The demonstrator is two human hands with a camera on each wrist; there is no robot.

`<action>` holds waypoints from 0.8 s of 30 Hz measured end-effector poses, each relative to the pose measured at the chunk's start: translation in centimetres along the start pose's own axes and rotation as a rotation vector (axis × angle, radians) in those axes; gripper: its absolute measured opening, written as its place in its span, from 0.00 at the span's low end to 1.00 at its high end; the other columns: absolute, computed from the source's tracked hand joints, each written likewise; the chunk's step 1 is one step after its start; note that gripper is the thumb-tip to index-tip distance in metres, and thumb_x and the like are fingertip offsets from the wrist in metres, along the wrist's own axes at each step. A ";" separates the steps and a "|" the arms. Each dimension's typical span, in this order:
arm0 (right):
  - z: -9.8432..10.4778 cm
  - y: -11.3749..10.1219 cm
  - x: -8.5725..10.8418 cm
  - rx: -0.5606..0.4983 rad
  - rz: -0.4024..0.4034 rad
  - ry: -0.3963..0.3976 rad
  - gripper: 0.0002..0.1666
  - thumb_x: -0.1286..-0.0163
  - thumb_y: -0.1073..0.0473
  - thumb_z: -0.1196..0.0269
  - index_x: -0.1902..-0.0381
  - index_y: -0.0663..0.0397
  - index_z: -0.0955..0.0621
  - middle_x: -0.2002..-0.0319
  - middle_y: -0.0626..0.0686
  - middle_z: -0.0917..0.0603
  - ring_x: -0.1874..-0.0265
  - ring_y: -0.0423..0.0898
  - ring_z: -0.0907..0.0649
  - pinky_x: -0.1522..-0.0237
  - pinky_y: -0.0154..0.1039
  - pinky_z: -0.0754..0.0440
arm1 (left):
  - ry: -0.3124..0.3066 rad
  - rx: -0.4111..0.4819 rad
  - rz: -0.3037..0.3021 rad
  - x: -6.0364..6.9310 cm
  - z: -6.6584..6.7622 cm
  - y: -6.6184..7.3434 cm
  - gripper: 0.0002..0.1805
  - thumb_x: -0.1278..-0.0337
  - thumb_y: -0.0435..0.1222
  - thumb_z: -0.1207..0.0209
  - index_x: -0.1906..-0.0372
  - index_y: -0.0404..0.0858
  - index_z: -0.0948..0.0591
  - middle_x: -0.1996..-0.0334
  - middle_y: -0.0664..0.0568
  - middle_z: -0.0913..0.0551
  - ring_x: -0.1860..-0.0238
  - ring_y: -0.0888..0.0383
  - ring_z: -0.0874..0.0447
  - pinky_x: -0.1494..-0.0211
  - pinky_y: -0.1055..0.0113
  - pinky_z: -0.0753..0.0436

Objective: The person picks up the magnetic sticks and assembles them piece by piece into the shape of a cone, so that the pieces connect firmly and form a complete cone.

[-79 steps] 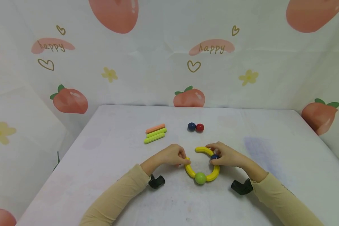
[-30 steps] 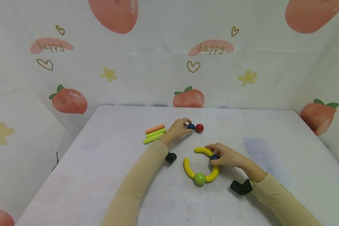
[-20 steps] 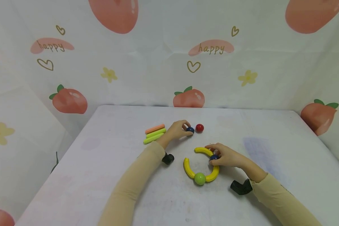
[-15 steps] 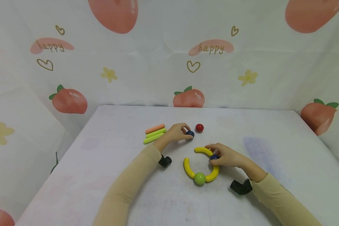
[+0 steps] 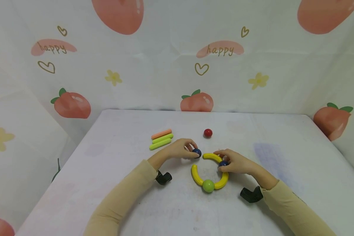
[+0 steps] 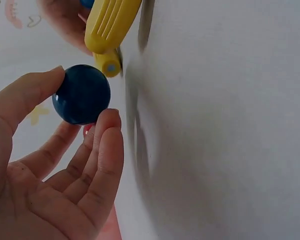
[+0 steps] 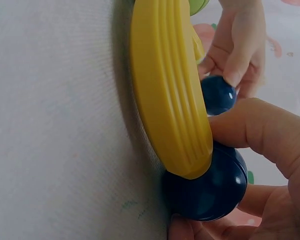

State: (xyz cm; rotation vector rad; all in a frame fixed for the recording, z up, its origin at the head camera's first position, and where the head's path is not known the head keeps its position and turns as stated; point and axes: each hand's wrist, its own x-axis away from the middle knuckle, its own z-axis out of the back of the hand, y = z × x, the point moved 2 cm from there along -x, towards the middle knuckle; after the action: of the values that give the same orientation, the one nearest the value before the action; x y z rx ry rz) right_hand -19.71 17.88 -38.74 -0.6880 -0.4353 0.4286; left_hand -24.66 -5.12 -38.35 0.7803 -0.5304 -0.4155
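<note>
In the head view, my left hand [image 5: 180,149] pinches a dark blue ball [image 5: 197,152] between thumb and fingers, just beside the gap in a ring of yellow curved rods. The left wrist view shows this same blue ball [image 6: 82,95] between thumb and fingertips. My right hand [image 5: 236,161] holds a second blue ball [image 5: 223,164], which joins the upper yellow curved rod [image 5: 211,156] to the right yellow curved rod [image 5: 223,182]. A green ball [image 5: 208,186] links that one to the left yellow curved rod [image 5: 196,176], whose upper end is free.
A red ball [image 5: 207,133] lies alone farther back on the white table [image 5: 171,209]. To its left lie an orange straight rod [image 5: 161,134] and two yellow-green rods [image 5: 160,144], side by side. A patterned cloth [image 5: 159,55] hangs behind the table.
My left hand left the left yellow rod, reached back, took the blue ball from beside the red one and brought it toward the ring's gap. My right hand has stayed on its ball.
</note>
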 end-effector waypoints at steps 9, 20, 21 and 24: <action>0.0 0.1 0.0 -0.005 -0.002 -0.001 0.34 0.42 0.57 0.35 0.38 0.62 0.31 0.52 0.62 0.26 0.58 0.51 0.26 0.53 0.46 0.22 | -0.049 0.010 -0.020 1.2 -0.4 -0.4 0.18 0.47 0.44 0.37 0.52 0.42 0.22 0.61 0.48 0.21 0.70 0.60 0.21 0.67 0.72 0.25; 0.0 0.1 -0.1 0.003 0.009 -0.001 0.35 0.43 0.57 0.35 0.38 0.62 0.31 0.53 0.61 0.26 0.59 0.49 0.26 0.55 0.43 0.23 | -0.081 0.008 -0.013 1.3 -1.1 -0.3 0.17 0.44 0.44 0.39 0.51 0.41 0.23 0.62 0.49 0.22 0.71 0.60 0.22 0.68 0.73 0.25; 0.0 0.1 -0.1 0.003 0.009 0.000 0.35 0.43 0.58 0.35 0.39 0.62 0.31 0.53 0.61 0.26 0.60 0.49 0.26 0.55 0.43 0.23 | -0.079 0.003 -0.011 1.2 -1.2 -0.3 0.18 0.44 0.44 0.39 0.51 0.41 0.23 0.63 0.49 0.22 0.71 0.60 0.22 0.69 0.73 0.25; -0.1 0.1 -0.1 0.000 0.011 0.002 0.35 0.43 0.58 0.35 0.39 0.62 0.31 0.53 0.61 0.26 0.60 0.49 0.27 0.56 0.42 0.23 | -0.069 -0.001 0.004 1.1 -1.4 -0.4 0.18 0.45 0.45 0.39 0.52 0.42 0.23 0.64 0.50 0.22 0.71 0.61 0.22 0.69 0.73 0.25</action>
State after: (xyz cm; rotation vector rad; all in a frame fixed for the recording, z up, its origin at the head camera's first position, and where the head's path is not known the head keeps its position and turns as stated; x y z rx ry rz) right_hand -19.77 17.85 -38.84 -0.6911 -0.4299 0.4380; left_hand -23.01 -5.24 -39.12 0.7663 -0.5959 -0.4397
